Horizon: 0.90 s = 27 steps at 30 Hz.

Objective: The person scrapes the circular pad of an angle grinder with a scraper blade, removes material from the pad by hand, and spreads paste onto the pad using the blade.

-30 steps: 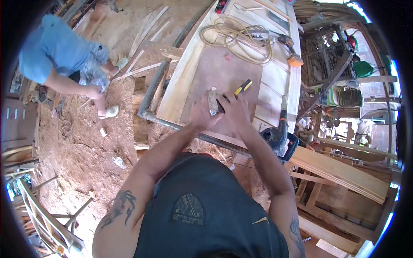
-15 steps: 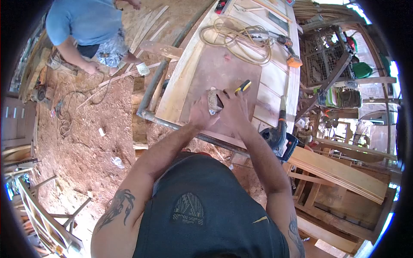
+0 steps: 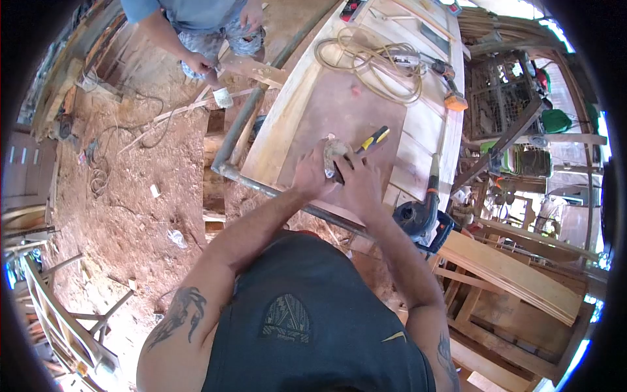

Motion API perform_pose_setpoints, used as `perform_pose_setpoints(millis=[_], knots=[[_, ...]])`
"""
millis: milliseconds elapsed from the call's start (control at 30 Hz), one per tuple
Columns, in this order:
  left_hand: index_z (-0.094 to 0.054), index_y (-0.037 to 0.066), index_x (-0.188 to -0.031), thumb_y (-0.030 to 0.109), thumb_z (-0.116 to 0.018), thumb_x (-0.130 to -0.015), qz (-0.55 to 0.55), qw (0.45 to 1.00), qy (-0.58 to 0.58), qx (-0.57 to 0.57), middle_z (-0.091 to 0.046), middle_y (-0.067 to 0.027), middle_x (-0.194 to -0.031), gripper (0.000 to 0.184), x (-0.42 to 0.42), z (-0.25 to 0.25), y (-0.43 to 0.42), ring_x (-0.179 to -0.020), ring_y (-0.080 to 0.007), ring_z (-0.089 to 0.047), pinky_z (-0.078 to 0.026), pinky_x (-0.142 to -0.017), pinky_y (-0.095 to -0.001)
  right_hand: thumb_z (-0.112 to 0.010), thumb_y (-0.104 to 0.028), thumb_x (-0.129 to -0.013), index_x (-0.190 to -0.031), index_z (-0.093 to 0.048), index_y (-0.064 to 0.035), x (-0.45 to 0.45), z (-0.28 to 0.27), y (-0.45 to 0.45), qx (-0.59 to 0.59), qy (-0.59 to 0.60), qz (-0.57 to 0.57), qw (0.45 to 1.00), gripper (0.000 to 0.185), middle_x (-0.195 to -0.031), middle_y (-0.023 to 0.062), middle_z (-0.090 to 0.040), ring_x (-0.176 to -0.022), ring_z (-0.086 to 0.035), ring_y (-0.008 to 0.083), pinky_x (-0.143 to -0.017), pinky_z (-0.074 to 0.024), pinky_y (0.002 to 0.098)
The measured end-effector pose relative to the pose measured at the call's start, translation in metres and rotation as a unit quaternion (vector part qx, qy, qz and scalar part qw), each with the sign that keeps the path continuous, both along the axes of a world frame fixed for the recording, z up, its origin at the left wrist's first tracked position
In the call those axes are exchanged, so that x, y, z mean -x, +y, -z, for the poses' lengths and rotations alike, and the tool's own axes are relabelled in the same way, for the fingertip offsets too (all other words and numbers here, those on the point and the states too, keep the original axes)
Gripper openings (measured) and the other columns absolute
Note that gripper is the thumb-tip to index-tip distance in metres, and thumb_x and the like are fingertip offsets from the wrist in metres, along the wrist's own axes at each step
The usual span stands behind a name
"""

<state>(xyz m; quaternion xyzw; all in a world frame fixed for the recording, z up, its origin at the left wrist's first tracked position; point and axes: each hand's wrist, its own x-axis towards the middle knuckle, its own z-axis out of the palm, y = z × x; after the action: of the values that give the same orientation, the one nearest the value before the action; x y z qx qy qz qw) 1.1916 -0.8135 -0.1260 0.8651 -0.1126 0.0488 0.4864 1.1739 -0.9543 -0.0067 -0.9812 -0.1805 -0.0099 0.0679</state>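
My left hand [image 3: 312,175] is wrapped around the left side of a small tan-and-white lump [image 3: 334,151], low over the brown panel [image 3: 333,108]. The fingers of my right hand [image 3: 360,186] are closed on its right side, near a dark patch; what exactly the lump is, I cannot make out. Just beyond my right fingertips, a tool with a yellow-and-black handle [image 3: 375,139] lies on the panel, its far end hidden or too small to tell.
A coiled yellowish hose [image 3: 366,62] and a drill [image 3: 450,85] lie on the far part of the workpiece. At the right edge rests a dark blower [image 3: 418,219]. A metal pipe [image 3: 245,124] runs along the left. A person in a blue shirt [image 3: 196,19] stands at upper left.
My view has shifted slightly, and the lump has turned between my hands. The other person has straightened and come right, near the plank by the pipe.
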Motion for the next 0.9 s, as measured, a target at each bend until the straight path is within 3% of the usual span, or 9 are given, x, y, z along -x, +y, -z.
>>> perform_pose_setpoints(millis=[200, 300, 533, 600, 700, 800, 900], knots=[[-0.032, 0.003, -0.158, 0.027, -0.084, -0.076, -0.007, 1.000, 0.017, -0.006, -0.067, -0.0259, -0.130, 0.100, 0.001, -0.003, 0.001, -0.115, -0.0476, -0.067, -0.048, -0.101, -0.0578, -0.076, -0.018, -0.081, -0.135, -0.067, -0.0204, -0.011, 0.001, 0.000, 0.005, 0.007, 0.005, 1.000, 0.055, -0.134, 0.0064, -0.066, -0.121, -0.060, 0.0408, -0.092, -0.0515, 0.0556], [-0.032, 0.001, -0.157, 0.031, -0.091, -0.073, 0.013, 0.998, 0.049, -0.037, -0.066, -0.0251, -0.134, 0.107, -0.001, -0.007, 0.002, -0.121, -0.0465, -0.066, -0.047, -0.104, -0.0589, -0.074, -0.017, -0.082, -0.135, -0.068, -0.0194, -0.010, -0.003, 0.000, 0.000, 0.007, 0.004, 1.000, 0.054, -0.135, 0.0080, -0.066, -0.119, -0.061, 0.0408, -0.092, -0.0512, 0.0565], [-0.033, 0.000, -0.157, 0.034, -0.091, -0.071, 0.010, 0.999, 0.043, -0.024, -0.065, -0.0247, -0.137, 0.109, -0.003, -0.006, 0.002, -0.124, -0.0451, -0.065, -0.047, -0.103, -0.0593, -0.076, -0.021, -0.081, -0.136, -0.068, -0.0163, -0.005, 0.017, -0.010, 0.028, -0.018, -0.024, 0.999, 0.056, -0.136, 0.0113, -0.065, -0.118, -0.061, 0.0419, -0.095, -0.0507, 0.0564], [-0.033, 0.000, -0.157, 0.033, -0.092, -0.070, 0.008, 0.997, 0.064, -0.044, -0.065, -0.0239, -0.137, 0.110, 0.000, -0.009, 0.002, -0.124, -0.0444, -0.065, -0.047, -0.103, -0.0583, -0.076, -0.021, -0.081, -0.137, -0.068, -0.0167, -0.014, 0.001, -0.003, 0.015, 0.015, -0.003, 1.000, 0.057, -0.136, 0.0111, -0.065, -0.119, -0.060, 0.0420, -0.097, -0.0506, 0.0562], [-0.033, 0.001, -0.157, 0.036, -0.093, -0.069, -0.006, 0.999, -0.006, -0.038, -0.065, -0.0238, -0.136, 0.112, -0.004, -0.001, 0.000, -0.122, -0.0444, -0.065, -0.048, -0.102, -0.0573, -0.077, -0.023, -0.081, -0.137, -0.068, -0.0168, -0.022, -0.004, -0.001, 0.020, 0.005, 0.002, 1.000, 0.057, -0.136, 0.0108, -0.065, -0.120, -0.061, 0.0420, -0.098, -0.0506, 0.0562], [-0.034, 0.001, -0.156, 0.036, -0.094, -0.069, 0.004, 1.000, -0.002, -0.006, -0.066, -0.0238, -0.135, 0.112, -0.001, -0.001, 0.002, -0.119, -0.0454, -0.066, -0.049, -0.101, -0.0568, -0.077, -0.024, -0.081, -0.137, -0.067, -0.0164, -0.006, 0.007, -0.005, 0.036, -0.021, -0.019, 0.999, 0.057, -0.135, 0.0108, -0.065, -0.120, -0.060, 0.0418, -0.098, -0.0506, 0.0559], [-0.033, 0.003, -0.157, 0.031, -0.088, -0.072, 0.004, 1.000, 0.018, -0.022, -0.066, -0.0243, -0.133, 0.106, 0.000, -0.002, 0.002, -0.119, -0.0465, -0.066, -0.048, -0.102, -0.0569, -0.076, -0.024, -0.082, -0.136, -0.068, -0.0166, -0.014, -0.004, -0.004, 0.024, 0.005, -0.001, 1.000, 0.055, -0.136, 0.0103, -0.065, -0.121, -0.060, 0.0415, -0.098, -0.0506, 0.0558]])
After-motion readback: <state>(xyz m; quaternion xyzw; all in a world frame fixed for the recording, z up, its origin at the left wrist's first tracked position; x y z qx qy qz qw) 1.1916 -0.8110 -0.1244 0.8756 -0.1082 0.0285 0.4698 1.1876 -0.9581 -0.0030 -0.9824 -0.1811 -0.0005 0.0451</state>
